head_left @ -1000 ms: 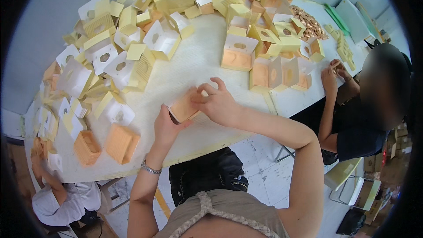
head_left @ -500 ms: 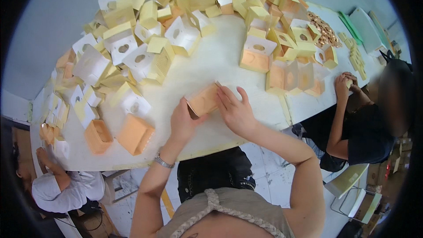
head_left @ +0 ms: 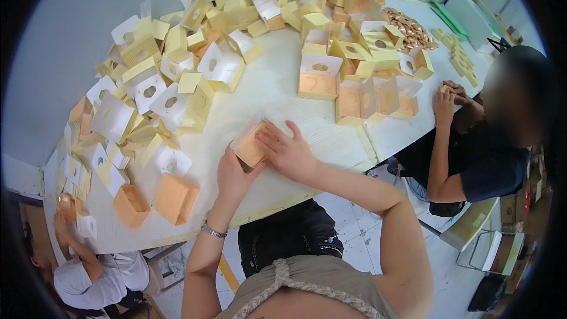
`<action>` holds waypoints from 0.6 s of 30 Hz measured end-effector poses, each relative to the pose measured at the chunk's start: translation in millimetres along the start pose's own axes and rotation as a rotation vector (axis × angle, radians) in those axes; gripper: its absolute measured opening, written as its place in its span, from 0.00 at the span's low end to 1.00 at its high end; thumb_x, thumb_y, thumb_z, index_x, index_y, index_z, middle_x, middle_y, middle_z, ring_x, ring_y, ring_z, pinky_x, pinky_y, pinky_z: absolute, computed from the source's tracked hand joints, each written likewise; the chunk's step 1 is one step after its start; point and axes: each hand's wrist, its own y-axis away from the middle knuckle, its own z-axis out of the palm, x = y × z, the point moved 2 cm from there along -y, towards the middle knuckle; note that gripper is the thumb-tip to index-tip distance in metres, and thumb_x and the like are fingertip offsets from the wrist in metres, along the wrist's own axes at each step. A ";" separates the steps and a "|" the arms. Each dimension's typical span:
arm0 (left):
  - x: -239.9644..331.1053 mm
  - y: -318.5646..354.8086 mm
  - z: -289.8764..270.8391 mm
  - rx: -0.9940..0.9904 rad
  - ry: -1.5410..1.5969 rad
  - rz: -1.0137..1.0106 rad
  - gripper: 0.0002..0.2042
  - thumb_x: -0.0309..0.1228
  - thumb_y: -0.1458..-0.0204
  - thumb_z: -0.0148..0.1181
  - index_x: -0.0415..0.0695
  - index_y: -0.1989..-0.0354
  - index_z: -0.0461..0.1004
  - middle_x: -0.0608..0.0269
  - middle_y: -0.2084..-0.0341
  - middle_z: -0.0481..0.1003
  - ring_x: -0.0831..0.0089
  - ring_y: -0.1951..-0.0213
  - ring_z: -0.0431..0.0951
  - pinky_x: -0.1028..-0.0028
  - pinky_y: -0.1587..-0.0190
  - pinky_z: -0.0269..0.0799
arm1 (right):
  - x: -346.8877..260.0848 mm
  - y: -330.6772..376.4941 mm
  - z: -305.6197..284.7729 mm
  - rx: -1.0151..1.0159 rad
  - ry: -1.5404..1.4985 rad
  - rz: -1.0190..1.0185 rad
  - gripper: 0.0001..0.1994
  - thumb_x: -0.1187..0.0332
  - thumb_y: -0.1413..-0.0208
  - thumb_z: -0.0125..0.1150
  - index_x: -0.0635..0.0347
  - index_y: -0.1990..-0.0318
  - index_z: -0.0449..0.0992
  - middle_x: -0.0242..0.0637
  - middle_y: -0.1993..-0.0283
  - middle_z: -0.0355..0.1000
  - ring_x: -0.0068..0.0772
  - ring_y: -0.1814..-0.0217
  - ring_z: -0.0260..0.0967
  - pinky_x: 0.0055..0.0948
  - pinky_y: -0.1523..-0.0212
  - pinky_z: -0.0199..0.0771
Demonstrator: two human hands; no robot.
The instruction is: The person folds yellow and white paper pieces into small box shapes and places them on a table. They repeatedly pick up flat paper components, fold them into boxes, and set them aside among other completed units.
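A small carton with an orange tray (head_left: pixel 249 149) inside is held over the near middle of the table. My left hand (head_left: pixel 231 176) is closed around its left and lower side, with the thumb along the near edge. Over the carton's right side, my right hand (head_left: pixel 284 152) lays its fingers on the orange tray, its thumb stretched up and apart. Those fingers cover part of the tray. Left of my hands, two orange trays, one tipped open (head_left: pixel 131 205) and one beside it (head_left: pixel 176 198), rest on the table.
Pale yellow window boxes (head_left: pixel 177 103) heap along the left and far side. More boxes with orange trays (head_left: pixel 319 75) stand at right, near a pile of copper-coloured pieces (head_left: pixel 407 28). One co-worker (head_left: pixel 449 103) sits at right, another (head_left: pixel 97 272) at left.
My right fingers have moved from the carton's right edge onto the orange tray inside. The view has shifted slightly. At left, the co-worker's hand is now at an orange piece.
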 end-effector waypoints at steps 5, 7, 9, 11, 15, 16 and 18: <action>-6.1 -8.9 5.8 -0.042 0.031 0.099 0.32 0.29 0.64 0.73 0.35 0.50 0.61 0.42 0.60 0.73 0.45 0.56 0.73 0.57 0.57 0.70 | -12.4 -10.2 5.6 -0.015 -0.215 -0.083 0.26 0.65 0.52 0.59 0.57 0.42 0.68 0.40 0.35 0.62 0.42 0.31 0.56 0.47 0.37 0.57; -19.2 -8.4 8.4 -0.048 0.183 0.051 0.33 0.28 0.64 0.73 0.35 0.49 0.61 0.43 0.58 0.72 0.46 0.55 0.73 0.58 0.57 0.71 | -12.5 -7.4 3.3 -0.009 -0.278 -0.057 0.26 0.65 0.51 0.58 0.57 0.42 0.68 0.42 0.35 0.62 0.45 0.31 0.56 0.47 0.36 0.57; -17.3 -5.6 9.2 -0.084 0.318 0.007 0.33 0.27 0.62 0.71 0.35 0.47 0.60 0.45 0.56 0.72 0.49 0.52 0.73 0.60 0.54 0.72 | -5.1 -7.9 0.3 0.055 -0.303 -0.060 0.24 0.67 0.50 0.56 0.57 0.43 0.69 0.44 0.36 0.62 0.49 0.31 0.56 0.49 0.35 0.55; -6.5 -8.1 5.7 -0.039 0.255 0.126 0.34 0.26 0.62 0.71 0.35 0.46 0.60 0.46 0.55 0.72 0.50 0.51 0.73 0.62 0.52 0.72 | -0.3 -11.8 8.4 0.068 -0.302 -0.060 0.23 0.68 0.50 0.56 0.57 0.44 0.70 0.45 0.37 0.63 0.52 0.32 0.56 0.50 0.34 0.53; -6.1 -5.9 5.3 -0.115 0.344 0.034 0.37 0.29 0.63 0.71 0.35 0.42 0.59 0.44 0.53 0.71 0.51 0.51 0.73 0.63 0.50 0.72 | 4.8 0.9 9.9 -0.043 -0.363 -0.184 0.21 0.69 0.52 0.57 0.58 0.47 0.73 0.45 0.38 0.64 0.53 0.34 0.58 0.50 0.34 0.54; -8.7 3.1 6.3 -0.107 0.256 0.121 0.37 0.31 0.63 0.71 0.35 0.42 0.59 0.44 0.52 0.70 0.51 0.51 0.73 0.62 0.50 0.71 | 5.6 7.2 5.5 -0.018 -0.343 -0.177 0.21 0.68 0.53 0.58 0.58 0.48 0.73 0.45 0.38 0.64 0.52 0.35 0.59 0.49 0.35 0.57; -0.1 6.0 3.7 -0.135 0.056 0.300 0.40 0.36 0.62 0.71 0.38 0.39 0.59 0.45 0.48 0.69 0.51 0.51 0.73 0.61 0.48 0.70 | 3.7 24.9 -12.4 0.025 -0.298 -0.157 0.22 0.68 0.55 0.59 0.59 0.49 0.74 0.44 0.38 0.65 0.50 0.36 0.61 0.46 0.38 0.61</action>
